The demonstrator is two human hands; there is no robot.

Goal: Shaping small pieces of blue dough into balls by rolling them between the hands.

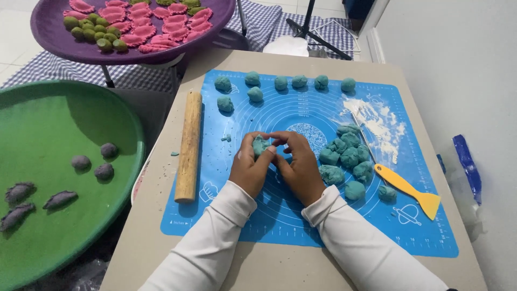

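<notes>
Fingers of the left hand (pixel 249 167) and right hand (pixel 299 164) pinch together on a teal dough piece (pixel 260 144) at mid-frame over the blue mat (pixel 280 215); right of them, dough lumps (pixel 344 159); further up, dough balls (pixel 280 83)

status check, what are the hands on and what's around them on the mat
Left hand and right hand both pinching one teal dough piece above the blue mat. Rolling pin off left, dough lumps and yellow scraper right, none touching.
</notes>
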